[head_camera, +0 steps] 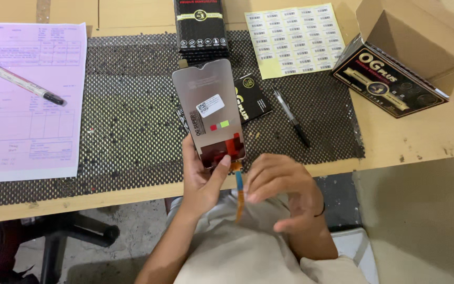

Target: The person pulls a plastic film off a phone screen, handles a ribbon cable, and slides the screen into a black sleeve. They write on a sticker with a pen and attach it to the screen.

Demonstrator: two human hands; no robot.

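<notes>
— Head view: what's in the left hand (202, 179)?
— A phone screen (209, 110), back side up, over the mat (127, 121); fingers closed round its lower end, thumb on top.
— And the right hand (285, 189)?
— Just right of the screen, fingers loosely curled beside the orange flex cable (239, 197) hanging below it; whether they pinch it, I cannot tell.
— Anything else by the screen?
— 1 pen (291, 117) lies to its right.

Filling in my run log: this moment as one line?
left hand: holds phone screen panel upright | right hand: at its orange ribbon cable | below: black mesh mat
</notes>
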